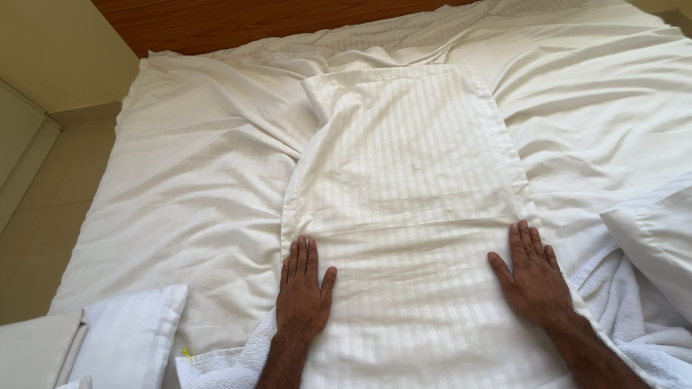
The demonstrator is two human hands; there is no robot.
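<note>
The single head-worn camera looks steeply down and forward from above the near edge of the bed (187, 216), facing the wooden headboard (238, 21). It sits close: forearms enter from the bottom edge. Floor (50, 209) shows left.

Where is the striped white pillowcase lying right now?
In the head view, the striped pillowcase lies flat at the centre of the bed sheet, its near end pressed down by the left hand and right hand.

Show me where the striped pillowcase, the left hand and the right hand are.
striped pillowcase (407, 166), head view, middle of its cloth
left hand (303, 292), head view, back of the hand
right hand (532, 277), head view, back of the hand
</note>
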